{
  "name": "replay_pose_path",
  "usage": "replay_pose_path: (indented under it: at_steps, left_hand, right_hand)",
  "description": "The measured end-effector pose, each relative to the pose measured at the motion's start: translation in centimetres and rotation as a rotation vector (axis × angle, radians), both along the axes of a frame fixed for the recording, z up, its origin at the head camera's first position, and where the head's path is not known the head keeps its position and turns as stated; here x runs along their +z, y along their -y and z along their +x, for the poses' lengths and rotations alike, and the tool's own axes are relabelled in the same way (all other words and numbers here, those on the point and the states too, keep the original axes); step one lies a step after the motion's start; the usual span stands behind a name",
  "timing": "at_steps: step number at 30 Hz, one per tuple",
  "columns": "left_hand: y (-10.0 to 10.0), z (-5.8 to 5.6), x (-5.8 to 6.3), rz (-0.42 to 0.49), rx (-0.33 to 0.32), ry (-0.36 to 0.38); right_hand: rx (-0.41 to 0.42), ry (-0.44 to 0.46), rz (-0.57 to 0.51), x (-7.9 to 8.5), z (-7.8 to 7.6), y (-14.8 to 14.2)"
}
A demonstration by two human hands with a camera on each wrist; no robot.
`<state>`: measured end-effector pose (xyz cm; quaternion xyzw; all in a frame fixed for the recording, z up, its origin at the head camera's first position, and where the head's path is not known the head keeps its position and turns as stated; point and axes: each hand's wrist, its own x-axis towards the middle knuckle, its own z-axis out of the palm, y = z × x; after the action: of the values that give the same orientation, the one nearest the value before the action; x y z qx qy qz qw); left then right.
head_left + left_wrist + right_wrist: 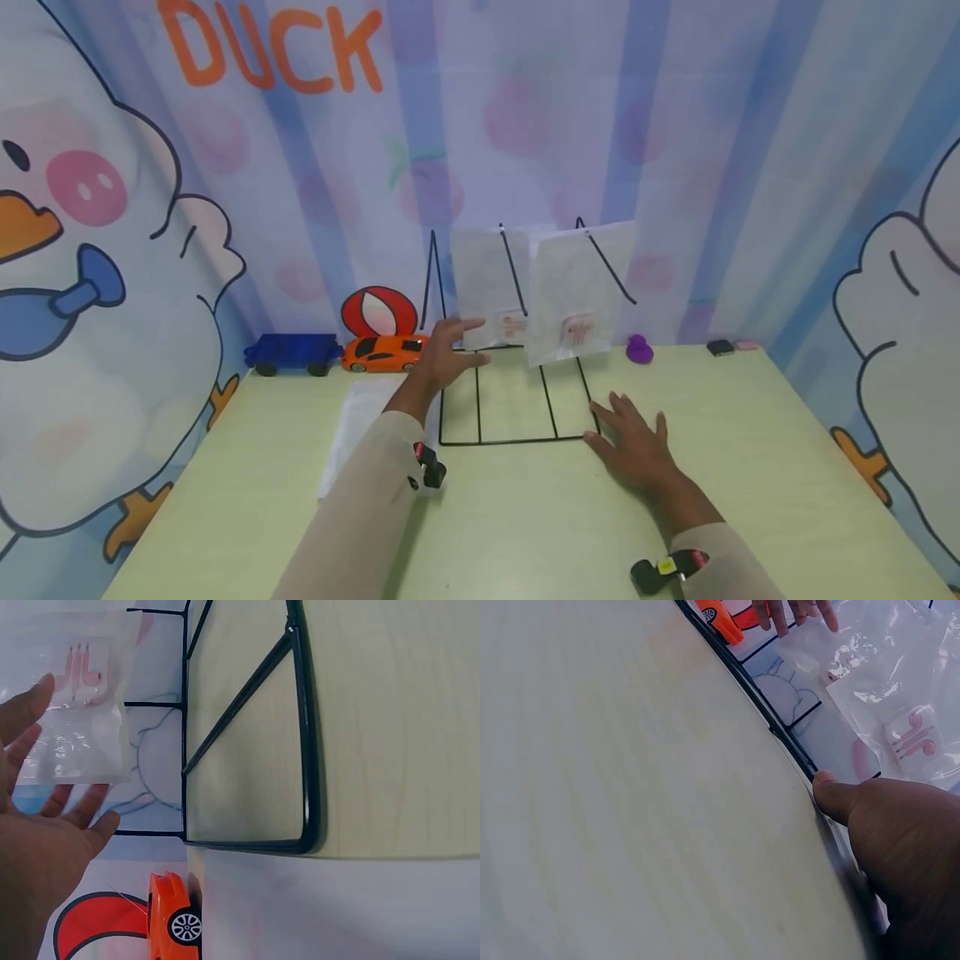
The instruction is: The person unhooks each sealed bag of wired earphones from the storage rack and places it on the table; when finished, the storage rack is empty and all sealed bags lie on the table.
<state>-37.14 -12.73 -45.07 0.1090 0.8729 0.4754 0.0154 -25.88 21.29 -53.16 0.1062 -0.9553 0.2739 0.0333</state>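
Observation:
A black wire display rack (495, 441) stands on the table, with several upright prongs at its back. Two translucent plastic bags hang from the prongs, a left bag (480, 275) and a right bag (573, 287). Each holds a small case with pink earphones (86, 675). My left hand (442, 362) hovers beside the left bag with its fingers spread and holds nothing; whether a fingertip touches the bag I cannot tell. At the rack's front right corner, my right hand (633, 442) rests with extended fingers, its thumb (832, 795) against the black wire.
A white sheet or bag (356, 425) lies under my left forearm. Along the back edge stand a blue toy truck (292, 353), an orange toy car (382, 353) and a purple duck (639, 349). A small black item (720, 347) and a pink one (747, 344) lie at the right.

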Motion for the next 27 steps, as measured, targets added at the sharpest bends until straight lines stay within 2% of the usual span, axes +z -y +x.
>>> replay_pose_path:
  at_steps: [5,15,19,23,27]
  left_hand:
    - [-0.1,0.1,-0.1,-0.006,-0.015,-0.018]
    - [-0.5,-0.1,-0.6,0.088,-0.084,0.003]
    - [-0.8,-0.2,-1.0,0.081,-0.082,0.01]
    - [-1.0,-0.2,-1.2,0.086,-0.084,-0.011]
    - [-1.1,-0.1,-1.2,0.131,-0.103,-0.036]
  right_hand:
    - [0.001,0.013,0.008,0.0,-0.2,-0.1]
    - [0.0,0.019,-0.004,-0.2,-0.3,-0.1]
    - [0.005,0.004,-0.019,-0.3,-0.3,0.0]
    - [0.004,-0.014,-0.037,-0.3,-0.2,0.1]
    - [0.002,-0.028,-0.014,-0.1,-0.2,-0.1]
